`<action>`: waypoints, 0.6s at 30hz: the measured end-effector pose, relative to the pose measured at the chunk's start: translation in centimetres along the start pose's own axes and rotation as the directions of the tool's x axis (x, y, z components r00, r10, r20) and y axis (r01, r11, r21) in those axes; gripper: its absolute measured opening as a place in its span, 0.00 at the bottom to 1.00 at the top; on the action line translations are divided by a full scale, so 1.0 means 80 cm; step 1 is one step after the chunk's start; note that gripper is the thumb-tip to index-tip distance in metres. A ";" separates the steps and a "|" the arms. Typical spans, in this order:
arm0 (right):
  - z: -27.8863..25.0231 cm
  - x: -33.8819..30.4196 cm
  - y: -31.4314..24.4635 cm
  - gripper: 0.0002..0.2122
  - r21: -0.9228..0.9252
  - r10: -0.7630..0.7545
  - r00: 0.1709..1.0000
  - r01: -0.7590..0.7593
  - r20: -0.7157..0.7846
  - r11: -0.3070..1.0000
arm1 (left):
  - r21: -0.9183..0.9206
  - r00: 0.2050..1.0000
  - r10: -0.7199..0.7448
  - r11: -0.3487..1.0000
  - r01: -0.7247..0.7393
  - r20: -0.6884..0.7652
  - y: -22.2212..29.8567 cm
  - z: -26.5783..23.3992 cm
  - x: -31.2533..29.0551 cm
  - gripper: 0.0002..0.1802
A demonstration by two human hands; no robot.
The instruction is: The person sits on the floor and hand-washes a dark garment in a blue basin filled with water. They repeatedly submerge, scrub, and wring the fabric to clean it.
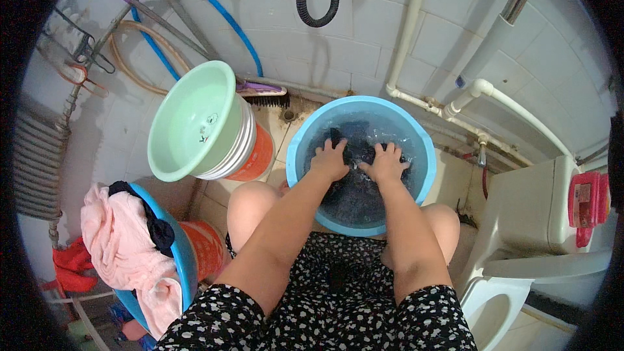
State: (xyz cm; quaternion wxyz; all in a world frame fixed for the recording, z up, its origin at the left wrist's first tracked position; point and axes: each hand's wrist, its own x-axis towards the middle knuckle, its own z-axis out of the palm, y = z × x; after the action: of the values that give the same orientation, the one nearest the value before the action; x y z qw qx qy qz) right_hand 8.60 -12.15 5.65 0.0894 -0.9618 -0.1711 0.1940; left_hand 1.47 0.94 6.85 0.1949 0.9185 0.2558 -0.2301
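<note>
A light blue basin (426, 185) stands on the floor in front of me, between my knees. It holds water with dark cloth (354, 205) sunk in it; the cloth's shape is hard to make out. Over the left part of the basin is my left hand (330, 161), fingers apart and resting on the cloth, with a dark fold at its fingertips. My right hand (387, 164) lies on the cloth in the right part, its fingers spread and the thumb pointing toward the left hand. Neither hand grips anything that I can see.
To the left, a pale green basin (185, 123) sits on a white-and-orange bucket (253, 156). Nearer, a blue tub (187, 253) is heaped with pink cloth (123, 227). A brush (266, 94) and blue hose (227, 13) are by the wall. A white toilet (520, 221) stands right.
</note>
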 end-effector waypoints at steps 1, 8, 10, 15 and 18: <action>-0.003 0.003 0.001 0.35 0.026 0.027 0.999 -0.028 0.035 0.999 | -0.058 0.999 -0.034 0.998 0.032 -0.032 0.000 0.000 0.000 0.42; -0.023 0.003 -0.004 0.19 0.527 -0.106 0.898 0.342 -0.427 0.778 | -0.866 0.948 -0.155 0.467 -0.178 -0.278 -0.052 0.038 0.074 0.42; -0.062 -0.026 -0.018 0.19 0.539 -0.243 0.803 0.557 -0.544 0.633 | -0.988 0.991 -0.041 -0.085 -0.131 -0.128 -0.037 0.010 0.053 0.43; -0.102 -0.072 -0.029 0.26 0.459 -0.449 0.601 0.798 -0.662 0.391 | -0.920 0.972 0.163 -0.382 -0.093 -0.166 0.014 -0.066 -0.009 0.47; -0.100 -0.086 -0.039 0.40 0.476 -0.425 0.645 0.760 -0.635 0.443 | -0.928 0.945 0.070 -0.225 -0.298 -0.321 0.042 -0.093 -0.043 0.35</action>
State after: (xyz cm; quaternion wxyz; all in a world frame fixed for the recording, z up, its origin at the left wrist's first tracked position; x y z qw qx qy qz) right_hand 4.99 -12.63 16.04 0.5512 -0.7357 -0.3932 -0.0162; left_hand 3.10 0.51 15.55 0.8414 0.4733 0.2125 0.1514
